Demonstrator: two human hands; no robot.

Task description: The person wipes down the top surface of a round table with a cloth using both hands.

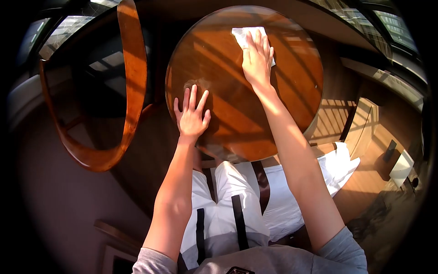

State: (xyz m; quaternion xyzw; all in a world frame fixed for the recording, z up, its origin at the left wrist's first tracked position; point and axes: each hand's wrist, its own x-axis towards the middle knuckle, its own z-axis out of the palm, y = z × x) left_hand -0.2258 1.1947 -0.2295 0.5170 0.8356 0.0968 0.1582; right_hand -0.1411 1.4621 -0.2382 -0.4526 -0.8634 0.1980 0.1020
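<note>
A round, glossy wooden table (228, 109) stands in front of me. Near its far right side, my right hand (258, 61) presses a folded white cloth (242, 36) against the top, fingers stretched forward over it. The cloth shows past the fingertips and along both sides of the hand. My left hand (191, 116) rests with spread fingers on the near left part of the tabletop, with nothing in it. A hazy smudge or reflection (198, 84) shows by its fingertips.
To the left is a chair with a curved wooden armrest (134, 73) and a dark seat (102, 68). White fabric (287, 196) lies beside my legs on the right. A wooden cabinet or ledge (360, 121) stands at the right. Windows (390, 25) line the far side.
</note>
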